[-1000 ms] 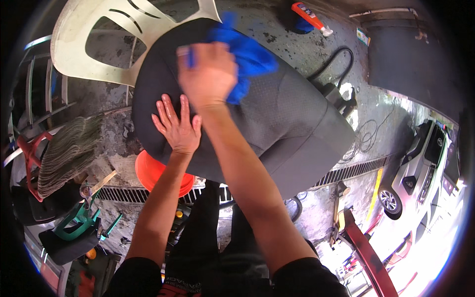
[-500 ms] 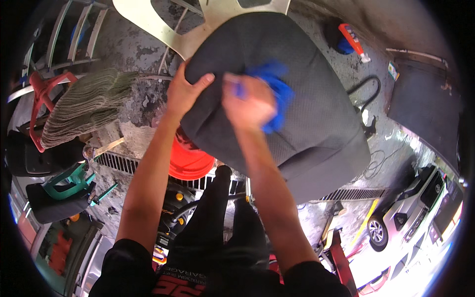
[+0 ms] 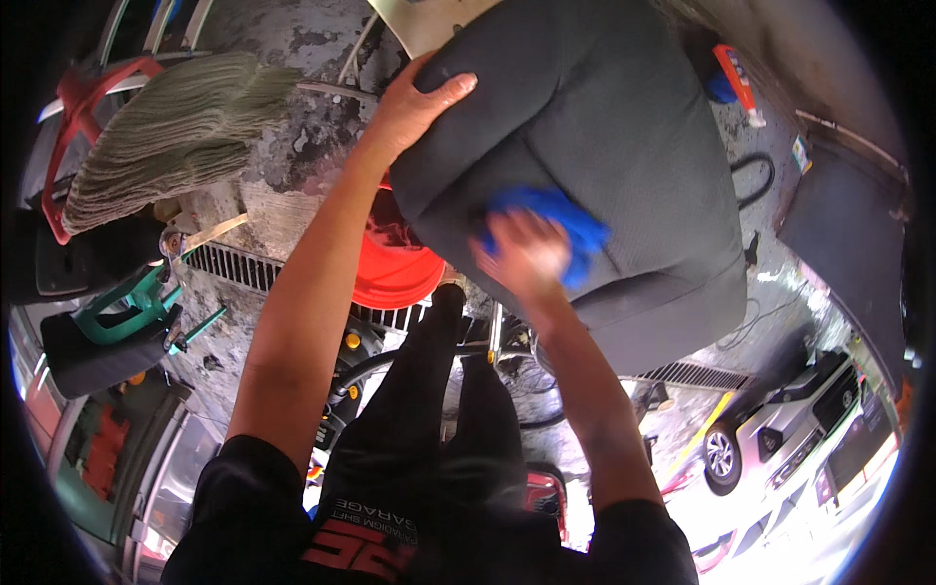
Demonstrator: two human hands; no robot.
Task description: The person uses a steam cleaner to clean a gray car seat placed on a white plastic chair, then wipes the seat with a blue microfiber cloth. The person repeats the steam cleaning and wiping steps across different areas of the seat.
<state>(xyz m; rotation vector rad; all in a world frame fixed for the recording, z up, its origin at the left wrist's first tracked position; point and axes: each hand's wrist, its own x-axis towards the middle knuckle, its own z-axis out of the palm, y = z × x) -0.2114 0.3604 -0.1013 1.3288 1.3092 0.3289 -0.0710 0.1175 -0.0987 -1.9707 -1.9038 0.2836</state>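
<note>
Dark grey cloth covers the big seat cushion (image 3: 634,146), which lies right in front, under both hands. It looks soft on top but seems firm inside, so it should hold its shape. It is likely more bulky than heavy, and not slippery or easy to break. The round edges look like the best place to hold. The left hand (image 3: 414,109) pinches the left edge, thumb on top, other fingers tucked out of sight. The right hand (image 3: 526,255) lies on a floppy blue rag (image 3: 583,226) on the cushion; it is blurry, so I cannot tell if it pinches the rag or just presses it. A red bucket (image 3: 395,278) stands close by the near left edge and could get bumped. A pale chair (image 3: 421,21) peeks out past the far edge. A black hose (image 3: 375,365) near the legs (image 3: 400,419) could be in the way.
</note>
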